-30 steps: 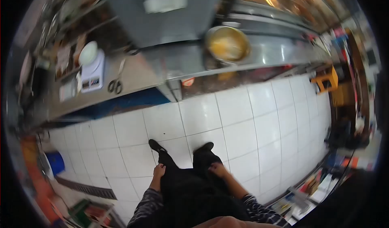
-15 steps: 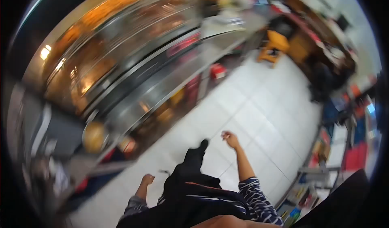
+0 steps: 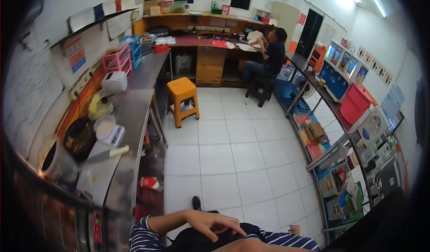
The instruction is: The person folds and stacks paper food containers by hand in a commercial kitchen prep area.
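My left hand [image 3: 216, 221] is raised across the front of my dark clothing, its fingers bent and apart. Nothing shows in its grasp. Low on the right, my right hand [image 3: 294, 230] hangs beside my striped sleeve [image 3: 289, 241]; only a small part shows, so its fingers cannot be made out. The steel counter [image 3: 134, 131] to my left is the nearest surface. On it are a knife [image 3: 107, 154] with a pale handle on a white cutting board [image 3: 96, 178], a white kitchen scale [image 3: 115, 136] with a tub [image 3: 105, 125], and a black-lined bin [image 3: 79, 137].
An orange stool [image 3: 182, 97] stands on the tiled floor [image 3: 217, 158] ahead. Beyond, a person [image 3: 273, 52] sits on a black stool [image 3: 261, 88] at a red-topped desk [image 3: 190, 40]. Shelving with a red bucket [image 3: 356, 103] lines the right side.
My view has swung up and left, from the blurred floor and glass-fronted appliance to the room's far end. My left hand has risen across my body; my right hand is lower.
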Action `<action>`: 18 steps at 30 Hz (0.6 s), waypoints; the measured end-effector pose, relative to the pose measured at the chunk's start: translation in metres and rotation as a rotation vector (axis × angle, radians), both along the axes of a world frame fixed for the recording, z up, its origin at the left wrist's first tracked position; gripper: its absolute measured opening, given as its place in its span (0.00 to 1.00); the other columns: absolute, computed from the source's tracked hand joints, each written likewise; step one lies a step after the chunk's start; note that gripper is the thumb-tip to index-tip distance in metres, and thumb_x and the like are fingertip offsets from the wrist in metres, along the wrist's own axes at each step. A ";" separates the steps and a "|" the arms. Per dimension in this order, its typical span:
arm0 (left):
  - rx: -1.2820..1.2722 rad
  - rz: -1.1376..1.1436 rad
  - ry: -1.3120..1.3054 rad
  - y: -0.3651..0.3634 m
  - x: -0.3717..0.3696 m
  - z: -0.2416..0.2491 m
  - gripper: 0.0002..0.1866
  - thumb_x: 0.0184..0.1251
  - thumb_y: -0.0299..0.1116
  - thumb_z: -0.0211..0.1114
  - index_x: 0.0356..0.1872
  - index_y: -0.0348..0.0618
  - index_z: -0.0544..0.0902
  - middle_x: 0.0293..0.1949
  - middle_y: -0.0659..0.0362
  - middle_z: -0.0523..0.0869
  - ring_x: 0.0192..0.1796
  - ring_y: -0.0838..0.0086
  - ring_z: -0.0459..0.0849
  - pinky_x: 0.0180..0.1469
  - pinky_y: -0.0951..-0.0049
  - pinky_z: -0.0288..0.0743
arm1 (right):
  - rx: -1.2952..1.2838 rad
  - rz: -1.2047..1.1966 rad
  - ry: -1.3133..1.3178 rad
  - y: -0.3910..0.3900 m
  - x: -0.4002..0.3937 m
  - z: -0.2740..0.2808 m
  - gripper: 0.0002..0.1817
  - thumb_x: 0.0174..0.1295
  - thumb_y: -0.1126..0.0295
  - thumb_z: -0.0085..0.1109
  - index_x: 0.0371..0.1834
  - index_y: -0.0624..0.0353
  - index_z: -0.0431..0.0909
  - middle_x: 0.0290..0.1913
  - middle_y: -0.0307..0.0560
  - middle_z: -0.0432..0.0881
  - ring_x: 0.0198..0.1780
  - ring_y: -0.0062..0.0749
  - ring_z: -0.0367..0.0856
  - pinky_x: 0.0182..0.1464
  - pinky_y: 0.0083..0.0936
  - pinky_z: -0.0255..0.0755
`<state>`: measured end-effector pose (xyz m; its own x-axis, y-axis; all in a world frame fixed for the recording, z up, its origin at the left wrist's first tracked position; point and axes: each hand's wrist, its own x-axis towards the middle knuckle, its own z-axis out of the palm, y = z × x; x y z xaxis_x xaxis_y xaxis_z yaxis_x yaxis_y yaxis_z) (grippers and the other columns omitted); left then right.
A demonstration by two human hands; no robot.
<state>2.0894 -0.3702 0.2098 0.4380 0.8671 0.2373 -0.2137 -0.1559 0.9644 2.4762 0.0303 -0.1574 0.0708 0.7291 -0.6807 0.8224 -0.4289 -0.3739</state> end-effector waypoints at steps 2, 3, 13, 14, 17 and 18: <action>0.085 -0.008 -0.019 0.030 -0.068 -0.015 0.25 0.51 0.46 0.62 0.46 0.40 0.73 0.32 0.59 0.72 0.28 0.78 0.68 0.30 0.80 0.62 | -0.022 0.051 0.128 0.005 -0.092 -0.020 0.11 0.52 0.65 0.52 0.27 0.64 0.75 0.22 0.48 0.76 0.22 0.34 0.77 0.21 0.34 0.69; 0.136 -0.011 -0.049 0.039 -0.104 -0.016 0.18 0.52 0.41 0.62 0.39 0.38 0.78 0.28 0.60 0.71 0.28 0.77 0.67 0.31 0.81 0.60 | -0.049 0.079 0.197 -0.006 -0.150 -0.029 0.11 0.52 0.66 0.52 0.24 0.63 0.75 0.21 0.48 0.76 0.21 0.32 0.77 0.20 0.33 0.69; 0.158 0.040 -0.131 0.094 -0.403 0.006 0.51 0.36 0.75 0.50 0.49 0.34 0.70 0.37 0.55 0.70 0.28 0.75 0.63 0.32 0.81 0.54 | -0.603 1.822 1.392 -0.219 -0.889 0.328 0.20 0.57 0.68 0.50 0.53 0.61 0.64 0.46 0.46 0.73 0.47 0.27 0.72 0.50 0.24 0.66; 0.129 -0.010 -0.214 0.104 -0.439 0.002 0.51 0.36 0.76 0.49 0.48 0.33 0.70 0.37 0.55 0.69 0.28 0.74 0.62 0.31 0.81 0.54 | -0.770 1.979 1.366 -0.235 -0.920 0.360 0.20 0.55 0.67 0.52 0.51 0.60 0.66 0.43 0.47 0.75 0.42 0.28 0.74 0.45 0.24 0.68; 0.095 -0.125 -0.378 0.135 -0.550 -0.002 0.49 0.38 0.73 0.52 0.47 0.30 0.68 0.36 0.51 0.71 0.31 0.71 0.68 0.32 0.76 0.60 | -0.529 2.378 1.894 -0.265 -0.959 0.451 0.16 0.50 0.64 0.55 0.40 0.61 0.74 0.37 0.49 0.77 0.37 0.37 0.76 0.41 0.28 0.69; 0.133 -0.205 -0.098 0.152 -0.590 0.014 0.47 0.42 0.71 0.51 0.47 0.30 0.67 0.38 0.50 0.72 0.37 0.67 0.70 0.37 0.74 0.63 | -0.738 2.455 1.886 -0.264 -0.973 0.466 0.15 0.50 0.64 0.55 0.38 0.62 0.75 0.36 0.49 0.78 0.39 0.37 0.76 0.43 0.29 0.68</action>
<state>1.4995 -0.2182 0.2240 0.5705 0.7211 0.3932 -0.3456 -0.2234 0.9114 1.5035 -0.2335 0.3083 0.0193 -0.8541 0.5198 -0.4862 -0.4623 -0.7416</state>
